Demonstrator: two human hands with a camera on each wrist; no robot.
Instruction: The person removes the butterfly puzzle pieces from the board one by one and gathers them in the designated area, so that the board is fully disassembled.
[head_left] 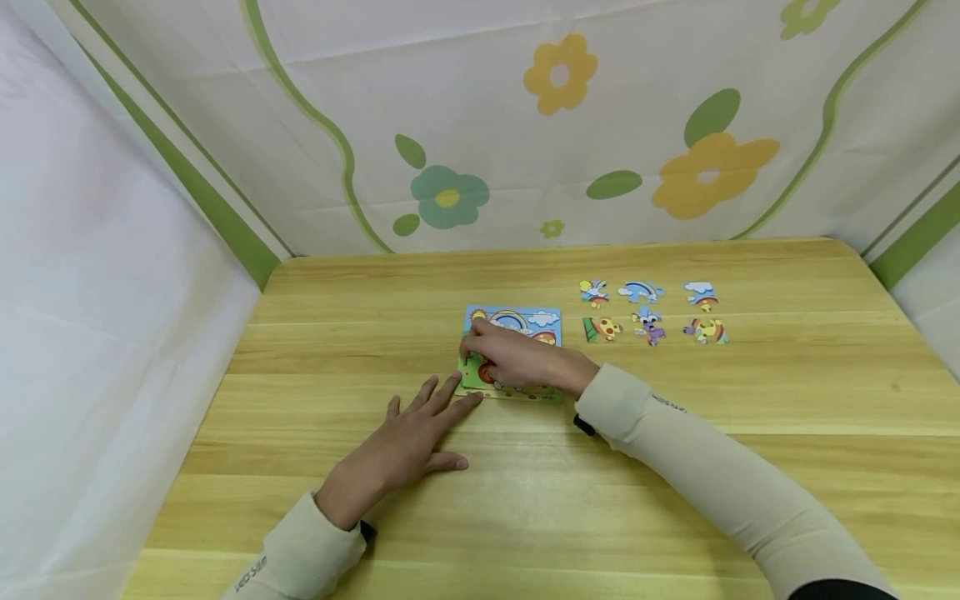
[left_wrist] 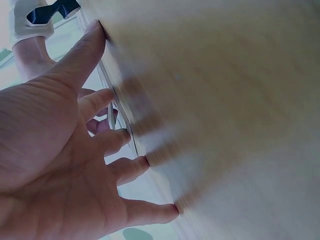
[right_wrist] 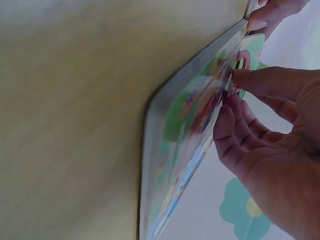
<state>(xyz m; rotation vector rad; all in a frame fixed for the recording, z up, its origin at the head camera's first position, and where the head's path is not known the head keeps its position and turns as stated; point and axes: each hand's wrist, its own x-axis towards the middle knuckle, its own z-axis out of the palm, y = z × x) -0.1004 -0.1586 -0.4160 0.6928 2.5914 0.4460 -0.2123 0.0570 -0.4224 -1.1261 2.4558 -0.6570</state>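
A small jigsaw board [head_left: 551,318] with a bright sun, rainbow and cloud picture lies mid-table. Over its left part is my right hand [head_left: 517,354], partly covering the picture. In the right wrist view, its thumb and fingers pinch a green and red puzzle piece [right_wrist: 255,47] tilted up from the board's surface [right_wrist: 182,117]. My left hand [head_left: 405,437] lies spread on the table, its index fingertip right at the board's lower left corner. The left wrist view shows those fingers [left_wrist: 150,212] straight and apart, fingertips on the wood, holding nothing.
Right of the board, several loose puzzle pieces lie in two rows, among them a rainbow piece [head_left: 641,291] and a purple piece [head_left: 648,327]. The wooden table [head_left: 787,375] ends at a white flowered cloth [head_left: 495,100] behind and a white cloth on the left.
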